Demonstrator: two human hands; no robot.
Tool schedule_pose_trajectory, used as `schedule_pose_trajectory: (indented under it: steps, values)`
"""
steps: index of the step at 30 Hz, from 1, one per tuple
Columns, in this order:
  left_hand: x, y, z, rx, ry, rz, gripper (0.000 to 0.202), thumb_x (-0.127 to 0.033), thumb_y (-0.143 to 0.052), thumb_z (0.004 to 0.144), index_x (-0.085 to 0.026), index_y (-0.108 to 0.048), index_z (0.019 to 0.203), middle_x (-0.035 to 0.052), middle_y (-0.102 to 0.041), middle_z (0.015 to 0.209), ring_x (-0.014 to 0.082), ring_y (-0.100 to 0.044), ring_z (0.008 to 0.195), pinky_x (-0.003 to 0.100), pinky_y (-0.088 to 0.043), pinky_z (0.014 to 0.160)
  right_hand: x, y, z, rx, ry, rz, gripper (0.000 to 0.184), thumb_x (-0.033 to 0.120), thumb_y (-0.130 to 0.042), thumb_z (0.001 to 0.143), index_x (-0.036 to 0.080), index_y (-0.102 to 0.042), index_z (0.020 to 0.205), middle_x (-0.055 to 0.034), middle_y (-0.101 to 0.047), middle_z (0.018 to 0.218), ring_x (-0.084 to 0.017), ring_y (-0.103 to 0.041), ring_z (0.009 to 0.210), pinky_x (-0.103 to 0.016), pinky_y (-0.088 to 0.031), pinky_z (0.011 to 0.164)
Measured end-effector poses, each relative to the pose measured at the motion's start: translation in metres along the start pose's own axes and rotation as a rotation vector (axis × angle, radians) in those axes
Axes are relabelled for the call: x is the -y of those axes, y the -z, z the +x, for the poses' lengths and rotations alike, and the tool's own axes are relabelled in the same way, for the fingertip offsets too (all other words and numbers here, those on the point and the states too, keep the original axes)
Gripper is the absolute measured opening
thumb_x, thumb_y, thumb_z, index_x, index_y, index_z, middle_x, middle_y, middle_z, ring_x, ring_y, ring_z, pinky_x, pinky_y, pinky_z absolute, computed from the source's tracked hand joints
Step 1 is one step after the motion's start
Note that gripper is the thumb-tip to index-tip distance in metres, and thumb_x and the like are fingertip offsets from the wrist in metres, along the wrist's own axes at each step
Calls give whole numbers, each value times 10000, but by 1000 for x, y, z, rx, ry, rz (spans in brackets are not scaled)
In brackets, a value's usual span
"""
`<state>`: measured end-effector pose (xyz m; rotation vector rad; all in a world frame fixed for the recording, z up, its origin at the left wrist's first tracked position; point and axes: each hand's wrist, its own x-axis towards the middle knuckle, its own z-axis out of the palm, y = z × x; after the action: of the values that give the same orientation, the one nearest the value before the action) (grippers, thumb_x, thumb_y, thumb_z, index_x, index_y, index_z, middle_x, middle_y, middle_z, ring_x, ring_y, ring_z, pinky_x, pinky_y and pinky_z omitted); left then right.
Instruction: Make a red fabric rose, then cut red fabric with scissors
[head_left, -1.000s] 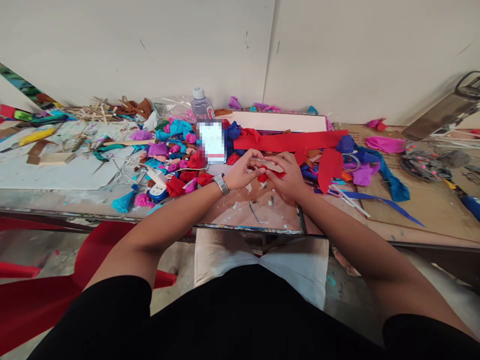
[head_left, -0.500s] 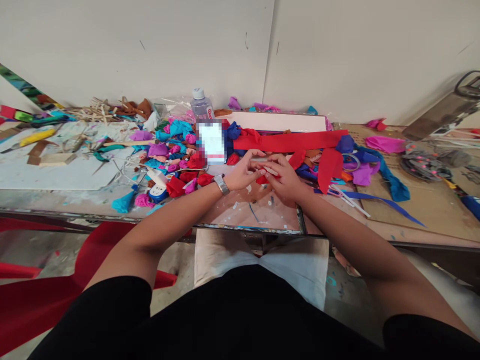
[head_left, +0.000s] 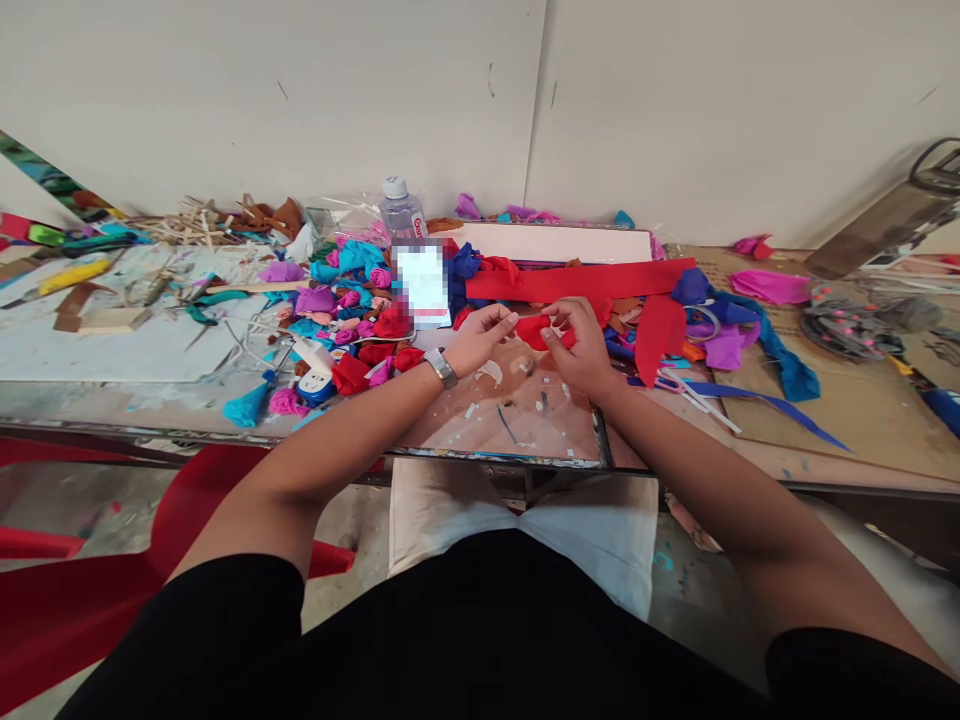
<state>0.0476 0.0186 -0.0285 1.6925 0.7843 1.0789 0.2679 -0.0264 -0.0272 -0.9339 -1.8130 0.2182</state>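
A: Pale wall [head_left: 262, 100] right across the top of the frame, a seam running down it just past centre.

B: And below that the table [head_left: 442, 430], edge to edge, with coloured scraps heaped along its middle. Black shirt [head_left: 517, 640] fills the bottom centre, red chair [head_left: 202, 500] at lower left.

A: Flask [head_left: 855, 225] tilting at upper right! And there's the strip [head_left: 600, 283], long and red, stretched over the heap right of centre.

B: Now the hands, mid-frame, facing each other: right hand [head_left: 585, 350] just right of centre, left hand [head_left: 474, 342] on the centre line, a small gap between their fingertips.

A: Bottle [head_left: 405, 215], clear with a white cap, stands behind them, above and left of centre.

B: Down to the red piece [head_left: 532, 332]! Small, a bit crumpled, sitting between the two sets of fingertips, its right end inside the right hand's grip, the rest reaching out to the left.

A: And that grip?

B: Right thumb and fingers pinch the piece, thumb nearer us, fingers beyond.

A: The left?

B: Fingers curled, thumb and forefinger tips close together by the piece's left end. Touching it, or each other? Can't tell from here.

A: Smallest of all, the silvery watch [head_left: 441, 368] on the left wrist, left of centre.
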Motion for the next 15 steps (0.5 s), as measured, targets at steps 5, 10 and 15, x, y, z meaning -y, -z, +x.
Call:
schedule_pose_trajectory:
  steps: [5,10,15]
  values:
    - [-5,-3,-1,-20,17,-20,624,-801,-744,843,-182,-667,854,-2,-629,772,134,-581,728,297,-512,749,-2,-1,0,-17,4,13,329,550,-593,1064,260,-662,1203,-89,-659,1171,-247,-635,951,-448,-564,878]
    - [-2,-4,0,-15,27,1,675,-853,-707,833,-181,-657,879,11,-662,790,134,-600,731,295,-515,749,-4,-2,-1,-19,6,11,314,542,-596,1063,267,-659,1203,-89,-679,1180,-245,-634,933,-448,-554,863]
    - [2,-5,0,-3,48,-8,702,-885,-648,854,-186,-625,913,18,-675,814,139,-626,750,296,-529,762,-5,-4,-1,-10,5,22,303,532,-592,1069,258,-652,1183,-86,-669,1138,-239,-626,928,-434,-547,863]
